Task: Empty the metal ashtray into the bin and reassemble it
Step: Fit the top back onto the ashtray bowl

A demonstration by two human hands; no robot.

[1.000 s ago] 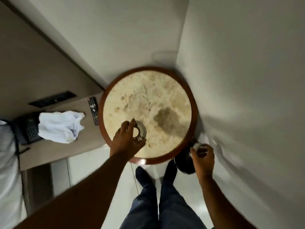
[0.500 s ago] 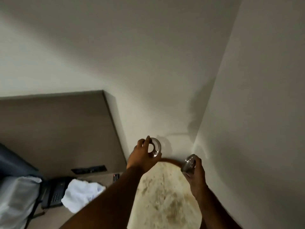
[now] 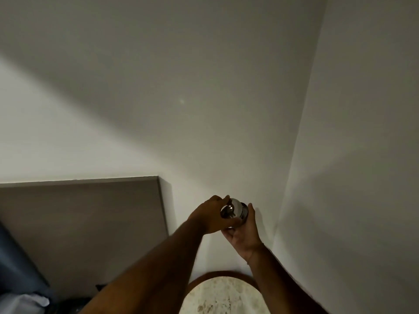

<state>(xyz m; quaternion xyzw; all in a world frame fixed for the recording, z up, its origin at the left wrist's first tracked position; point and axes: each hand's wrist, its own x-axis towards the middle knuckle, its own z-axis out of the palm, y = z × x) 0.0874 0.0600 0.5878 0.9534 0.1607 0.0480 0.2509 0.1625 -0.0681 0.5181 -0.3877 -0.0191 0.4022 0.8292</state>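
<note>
Both hands are raised in front of the wall corner, above the round table (image 3: 217, 295). My left hand (image 3: 209, 215) grips the shiny metal ashtray lid (image 3: 230, 210) from the left and holds it against the metal ashtray base (image 3: 244, 213). My right hand (image 3: 243, 232) cups the base from below and from the right. The two metal parts touch, the lid tilted toward me. How far the lid is seated I cannot tell. The bin is out of view.
A brown headboard panel (image 3: 90, 223) covers the wall at the left. White walls meet in a corner at the right. A dark blue shape (image 3: 13, 264) and white cloth (image 3: 22, 302) lie at the lower left.
The hands, held apart half a second ago, have come together so the lid now meets the base. The view has tilted further up, away from the table.
</note>
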